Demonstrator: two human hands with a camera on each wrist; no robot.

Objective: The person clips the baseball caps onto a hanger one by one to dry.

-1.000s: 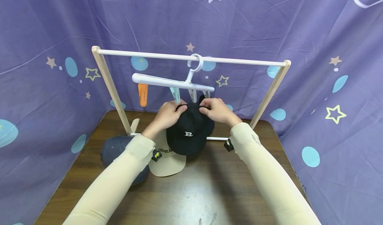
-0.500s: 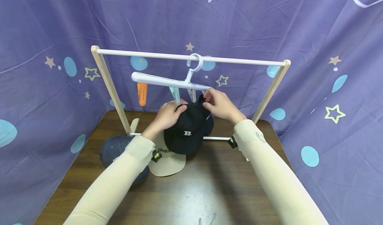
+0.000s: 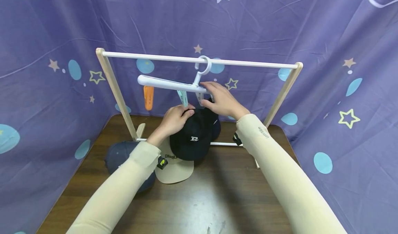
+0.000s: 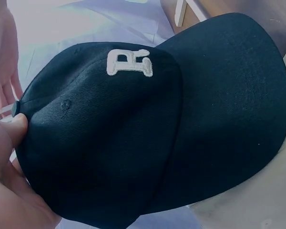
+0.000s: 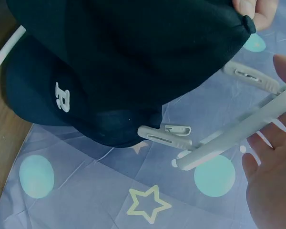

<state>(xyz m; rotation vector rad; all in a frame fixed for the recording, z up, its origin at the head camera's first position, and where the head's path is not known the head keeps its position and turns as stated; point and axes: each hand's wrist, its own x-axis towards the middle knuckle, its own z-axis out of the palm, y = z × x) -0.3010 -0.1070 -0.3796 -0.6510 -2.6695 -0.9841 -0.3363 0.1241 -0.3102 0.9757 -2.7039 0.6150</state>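
Note:
My left hand (image 3: 174,120) pinches the crown top of a black baseball cap (image 3: 188,140) with a white letter on its front. The cap hangs brim down, close under a white hanger (image 3: 168,83). At the hanger's right part is my right hand (image 3: 224,101), fingers behind the bar and thumb apart in front. In the right wrist view, a grey clip (image 5: 252,77) hangs from the bar beside the black cap's crown. A second grey clip (image 5: 164,137) near the bar's end meets the edge of a navy cap (image 5: 35,86), which is partly hidden behind the black one.
The hanger hooks over the white rail (image 3: 248,64) of a wood-posted rack. An orange clip (image 3: 148,98) and a light blue clip (image 3: 182,97) hang at its left. On the table (image 3: 199,199) lie a beige cap (image 3: 174,171) and a dark blue cap (image 3: 119,154).
My right hand has left the black cap's crown and moved up to the hanger bar, then leftward along it. My left hand keeps hold of the cap, which has shifted slightly left.

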